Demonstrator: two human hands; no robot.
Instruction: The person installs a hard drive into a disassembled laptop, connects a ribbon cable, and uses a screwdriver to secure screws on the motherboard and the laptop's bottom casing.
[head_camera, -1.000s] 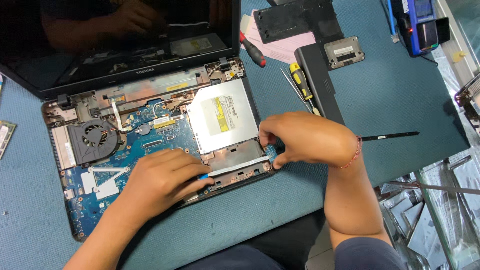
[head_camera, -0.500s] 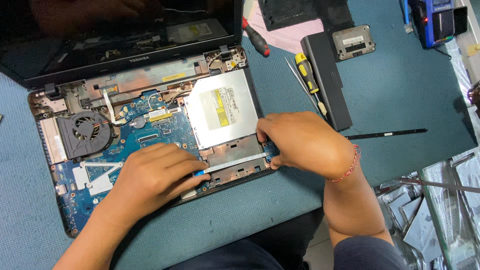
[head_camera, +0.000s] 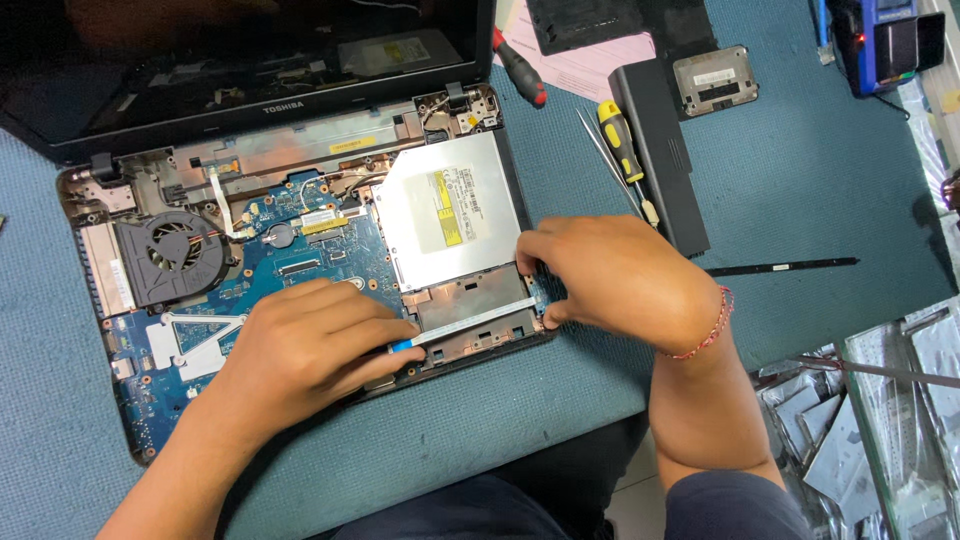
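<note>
White flat cable (head_camera: 470, 322) is pinched at both ends, left hand (head_camera: 305, 350) and right hand (head_camera: 610, 280); seemingly being seated, careful alignment needed next.

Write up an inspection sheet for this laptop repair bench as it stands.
Surface: blue mat, mostly covered.
Job's things: opened laptop, board and fan exposed; silver optical drive seated; flat ribbon cable lying across the front bay.
Clutter: yellow screwdriver, red screwdriver, tweezers, black battery, small cover plate, thin black strip.
Hands: left hand on the ribbon's blue end; right hand at its other end.
Cables: ribbon only.
Surroundings: silver bags at right.
</note>
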